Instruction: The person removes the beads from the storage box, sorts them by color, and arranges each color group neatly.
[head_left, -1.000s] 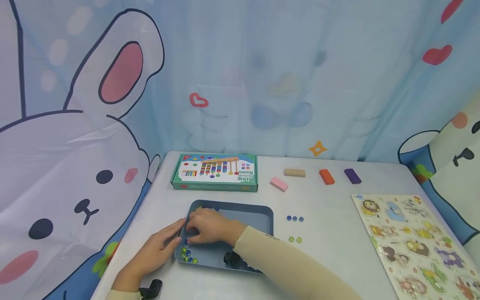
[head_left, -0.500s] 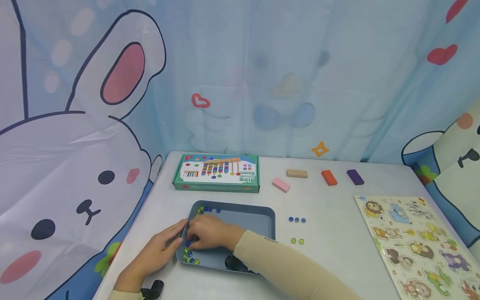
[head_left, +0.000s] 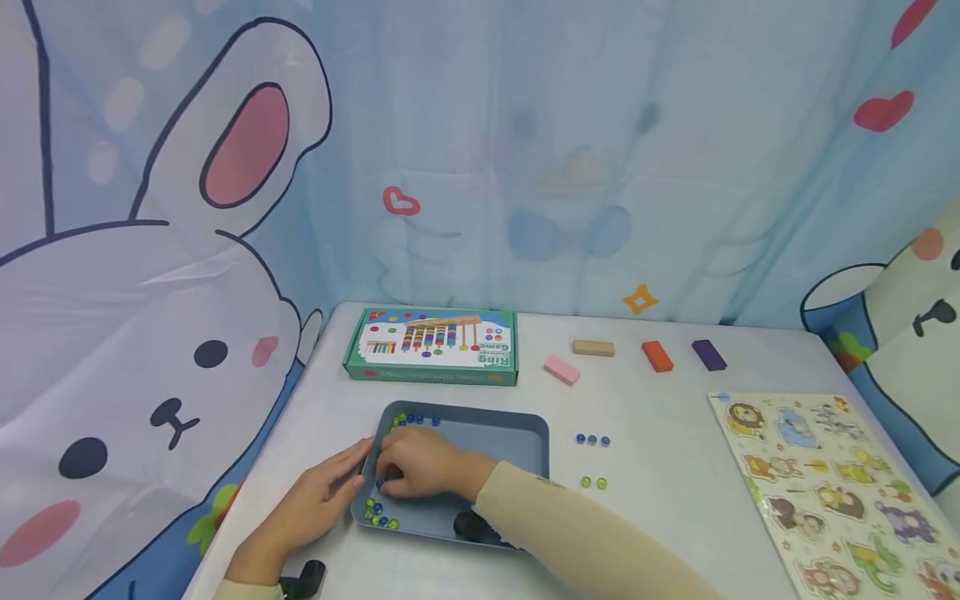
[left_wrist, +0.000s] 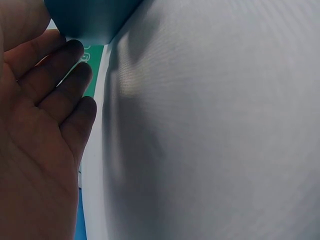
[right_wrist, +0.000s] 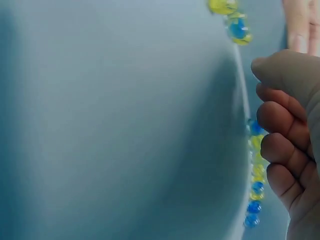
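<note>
Fingers of your R hand are curled, any grip unconfirmed, those of your L hand straight at the tray, w/ marbles inside its L end, where knuckle contact could scatter them.

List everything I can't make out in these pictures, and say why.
Head view: how many marbles lie in the tray; the right hand covers some of its left end.
Head view: the near end of the animal board, cut off by the frame.
Head view: small print on the green box, too small.
Left wrist: part of the left hand, cut off by the left edge.
</note>
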